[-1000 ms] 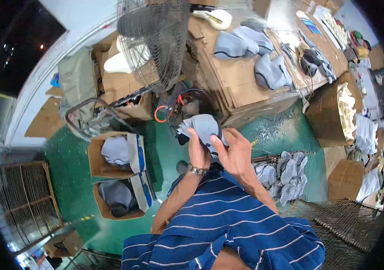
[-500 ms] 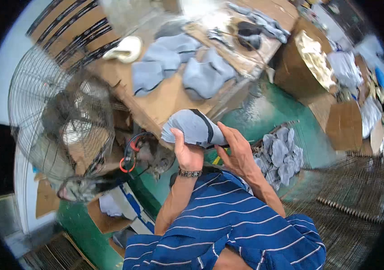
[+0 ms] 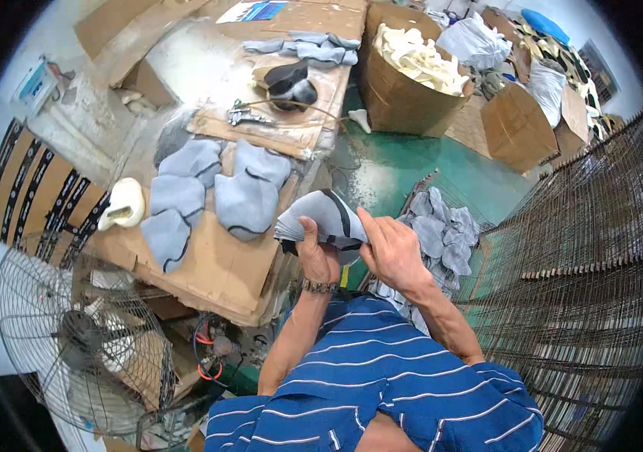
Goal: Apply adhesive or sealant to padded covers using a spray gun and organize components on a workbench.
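While the stack of grey cloth hangs in the air just beside the right edge of the surface, both hands are closed on it: the left hand clasps the end nearer the surface, thumb on top, and the right hand grips the end farther from it. How hard the fingers press, I cannot tell. The cloth looks light, soft and bendy, unlikely to break; its many thin layers fan out at the end nearer the surface, so they may slip over one another. A good hold would be across the full thickness at both ends, thumbs above and fingers beneath. Similar grey pieces lie on the surface.
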Demonstrator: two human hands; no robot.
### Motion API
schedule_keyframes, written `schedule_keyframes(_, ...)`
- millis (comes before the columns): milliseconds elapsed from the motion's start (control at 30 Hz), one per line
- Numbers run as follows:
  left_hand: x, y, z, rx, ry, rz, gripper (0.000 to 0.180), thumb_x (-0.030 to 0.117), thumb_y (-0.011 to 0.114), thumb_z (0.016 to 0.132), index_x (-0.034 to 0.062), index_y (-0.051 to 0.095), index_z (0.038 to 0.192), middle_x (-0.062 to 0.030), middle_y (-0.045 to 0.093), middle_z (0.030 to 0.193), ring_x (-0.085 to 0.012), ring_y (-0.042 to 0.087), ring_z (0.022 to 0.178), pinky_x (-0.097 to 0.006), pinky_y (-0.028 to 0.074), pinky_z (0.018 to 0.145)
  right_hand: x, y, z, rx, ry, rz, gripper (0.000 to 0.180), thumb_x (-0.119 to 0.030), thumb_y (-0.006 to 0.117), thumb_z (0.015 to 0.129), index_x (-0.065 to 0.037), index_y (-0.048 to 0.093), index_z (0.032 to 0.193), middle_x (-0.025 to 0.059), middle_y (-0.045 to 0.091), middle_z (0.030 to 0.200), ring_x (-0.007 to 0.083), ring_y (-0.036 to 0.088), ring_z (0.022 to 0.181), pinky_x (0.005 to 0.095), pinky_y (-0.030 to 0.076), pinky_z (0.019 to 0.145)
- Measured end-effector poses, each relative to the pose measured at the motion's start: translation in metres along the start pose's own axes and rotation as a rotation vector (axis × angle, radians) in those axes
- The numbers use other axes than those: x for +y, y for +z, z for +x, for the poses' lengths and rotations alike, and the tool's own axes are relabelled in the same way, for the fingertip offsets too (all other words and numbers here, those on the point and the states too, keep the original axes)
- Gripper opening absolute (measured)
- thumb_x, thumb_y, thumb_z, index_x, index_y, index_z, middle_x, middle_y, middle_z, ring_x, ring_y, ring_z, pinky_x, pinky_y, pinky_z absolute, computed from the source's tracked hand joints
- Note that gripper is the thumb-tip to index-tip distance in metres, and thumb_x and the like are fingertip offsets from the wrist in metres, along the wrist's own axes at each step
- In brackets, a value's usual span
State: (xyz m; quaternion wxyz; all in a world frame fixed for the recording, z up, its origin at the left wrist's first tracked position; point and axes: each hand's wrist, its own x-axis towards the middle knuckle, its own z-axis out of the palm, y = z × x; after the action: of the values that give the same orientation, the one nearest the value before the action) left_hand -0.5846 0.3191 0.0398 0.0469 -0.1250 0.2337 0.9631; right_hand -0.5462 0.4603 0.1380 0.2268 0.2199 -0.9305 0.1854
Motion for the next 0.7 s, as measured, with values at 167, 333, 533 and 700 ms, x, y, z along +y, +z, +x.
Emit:
schedule_keyframes(167, -0.018, 0.03, 0.025, -0.077, -0.133, -0.129, 0.055, 0.054, 0.067, 0.098, 0.0093, 0.061, 0.13, -0.0043, 0.068, 0.125, -0.0223, 0.064, 0.114, -0.043, 0.049, 0.103, 0.013, -0.01, 0.008, -0.138, 0.108, -0.162, 0.072, -0.009, 0.071, 0.074, 0.01, 0.05, 0.141, 0.0175, 0.066, 0.098, 0.0344, 0.066, 0.088, 0.0442, 0.054, 0.08)
schedule_keyframes(333, -0.041, 0.058, 0.074, -0.006, -0.186, -0.03, 0.053, 0.053, 0.065, 0.099, 0.0107, 0.062, 0.13, -0.0046, 0.068, 0.125, -0.0227, 0.064, 0.114, -0.044, 0.049, 0.102, 0.062, -0.002, 0.024, -0.082, 0.245, -0.114, 0.089, -0.02, 0.085, 0.071, 0.011, 0.047, 0.145, 0.0209, 0.063, 0.121, 0.0349, 0.063, 0.109, 0.0445, 0.049, 0.096)
schedule_keyframes(533, -0.065, 0.103, 0.153, -0.026, -0.223, -0.149, 0.047, 0.05, 0.065, 0.101, 0.0116, 0.064, 0.127, -0.0048, 0.069, 0.123, -0.0226, 0.063, 0.115, -0.044, 0.049, 0.102, 0.151, 0.034, 0.055, 0.111, 0.301, -0.105, 0.086, -0.024, 0.089, 0.068, 0.003, 0.054, 0.142, 0.0208, 0.063, 0.127, 0.0379, 0.063, 0.114, 0.0478, 0.049, 0.097)
schedule_keyframes(700, -0.098, 0.146, 0.219, -0.005, -0.121, -0.065, 0.044, 0.046, 0.063, 0.103, 0.0079, 0.064, 0.126, -0.0044, 0.07, 0.119, -0.0201, 0.065, 0.109, -0.041, 0.049, 0.097, 0.244, 0.039, 0.112, 0.149, 0.199, -0.015, 0.073, -0.018, 0.088, 0.071, 0.001, 0.061, 0.136, 0.0185, 0.066, 0.121, 0.0374, 0.065, 0.107, 0.0455, 0.052, 0.092)
